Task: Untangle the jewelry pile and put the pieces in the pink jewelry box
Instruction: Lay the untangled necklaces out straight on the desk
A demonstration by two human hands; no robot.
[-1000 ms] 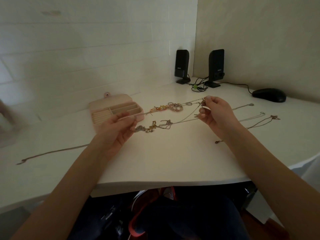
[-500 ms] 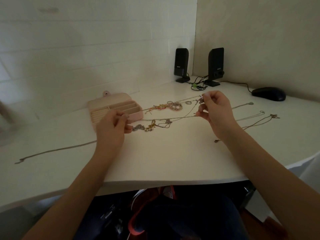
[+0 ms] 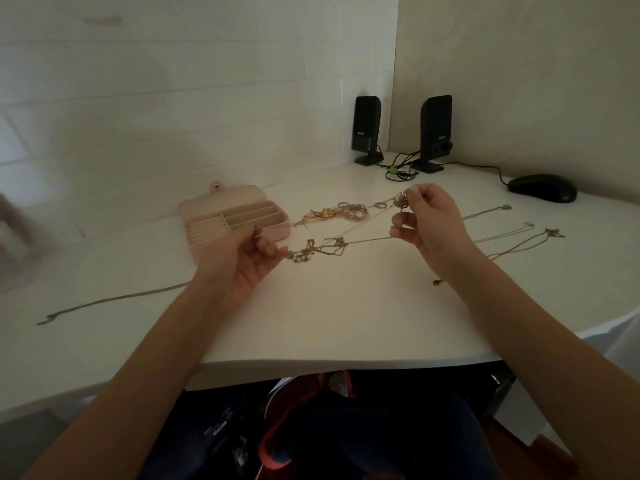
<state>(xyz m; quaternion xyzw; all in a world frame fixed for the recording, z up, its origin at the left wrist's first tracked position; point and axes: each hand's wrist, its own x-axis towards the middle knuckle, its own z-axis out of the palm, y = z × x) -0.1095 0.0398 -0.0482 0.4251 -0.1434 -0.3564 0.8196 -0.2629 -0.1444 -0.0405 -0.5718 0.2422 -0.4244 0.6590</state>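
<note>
The open pink jewelry box (image 3: 207, 211) sits at the back left of the white desk. My left hand (image 3: 244, 259) is just in front of it, palm turned up, fingers curled and pinching one end of a thin chain. That chain (image 3: 367, 240) runs taut to my right hand (image 3: 426, 225), which pinches its other end and a small round pendant (image 3: 400, 200) above it. A gold and silver tangle (image 3: 313, 251) hangs on the chain near my left fingers. A second cluster of rings and bracelets (image 3: 337, 212) lies behind it.
Separate chains lie stretched out on the desk: one at the left (image 3: 110, 301), others at the right (image 3: 504, 233). Two black speakers (image 3: 367, 128) with cables and a black mouse (image 3: 542, 188) stand at the back right. The desk's front edge (image 3: 346, 363) is close to my body.
My left hand has rolled palm up and moved slightly right, still pinching the chain. My right hand has kept its place with the pendant and chain end.
</note>
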